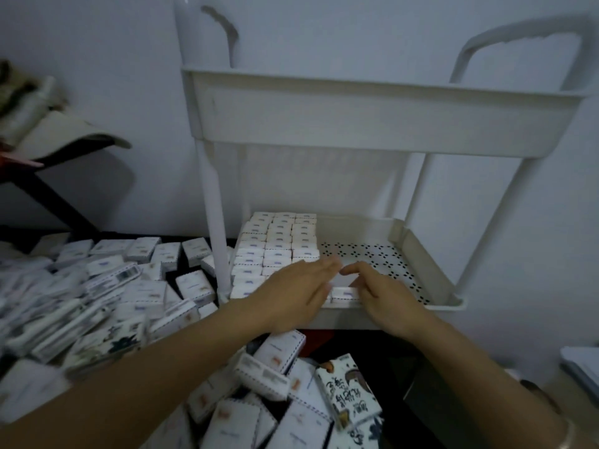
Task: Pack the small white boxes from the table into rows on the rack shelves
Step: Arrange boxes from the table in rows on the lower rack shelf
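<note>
Seating a small white box (345,292) at the front edge of the lower shelf (382,257), the right hand (385,301) curls its fingers (353,269) round the box's end. The left hand (291,293) lies flat, fingers straight and together, on the packed rows (278,244). Three columns stand filled beyond the left fingertips; the perforated floor beyond the right fingers is bare, and the upper shelf (356,124) hides its inside. Most of the job looks undone: loose boxes (146,286) crowd the surface (363,351) below both wrists, a printed carton (350,393) among them. The rack post (215,222) left of the fingers may crowd reaches.
</note>
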The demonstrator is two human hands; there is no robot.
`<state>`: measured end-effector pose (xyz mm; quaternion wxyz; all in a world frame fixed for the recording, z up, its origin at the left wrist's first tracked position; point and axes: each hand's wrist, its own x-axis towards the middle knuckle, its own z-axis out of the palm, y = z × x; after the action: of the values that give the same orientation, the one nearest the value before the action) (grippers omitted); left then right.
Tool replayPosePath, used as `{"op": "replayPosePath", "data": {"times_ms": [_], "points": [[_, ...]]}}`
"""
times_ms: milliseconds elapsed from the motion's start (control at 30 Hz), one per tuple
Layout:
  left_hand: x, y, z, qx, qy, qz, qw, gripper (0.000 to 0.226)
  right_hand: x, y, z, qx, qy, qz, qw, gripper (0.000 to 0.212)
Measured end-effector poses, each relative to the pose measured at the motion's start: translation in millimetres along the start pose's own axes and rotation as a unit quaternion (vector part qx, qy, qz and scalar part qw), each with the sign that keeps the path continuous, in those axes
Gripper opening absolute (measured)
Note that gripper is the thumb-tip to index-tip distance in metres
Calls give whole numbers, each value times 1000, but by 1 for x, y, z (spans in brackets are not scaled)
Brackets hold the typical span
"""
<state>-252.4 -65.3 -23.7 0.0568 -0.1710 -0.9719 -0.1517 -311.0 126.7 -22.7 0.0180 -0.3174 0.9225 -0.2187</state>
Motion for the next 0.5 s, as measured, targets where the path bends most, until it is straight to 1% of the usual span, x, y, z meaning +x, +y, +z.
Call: {"op": "replayPosePath", "data": {"times_ms": [67,133,200,267,367,433,500], "points": [[-8,-4,0,86,-48,24,995,57,1,-2,2,-15,16,1,1000,37],[-10,-4,-1,141,-67,23,988,61,1,-3,4,-10,24,7,1000,37],[-12,1,-5,135,-78,10,988,63,0,-5,4,8,37,15,999,35],[-19,7,-9,74,-73,-4,995,64,-3,-9,4,25,58,22,998,33],[-45,13,-22,-10,-5,-16,1000,57,-14,-18,2,13,75,1,997,39],[-70,18,-33,-49,60,-16,997,45,-29,-32,1,-14,98,-41,994,39],[-99,24,-42,-62,123,-13,990,28,-49,-53,2,-19,129,-100,986,34]]}}
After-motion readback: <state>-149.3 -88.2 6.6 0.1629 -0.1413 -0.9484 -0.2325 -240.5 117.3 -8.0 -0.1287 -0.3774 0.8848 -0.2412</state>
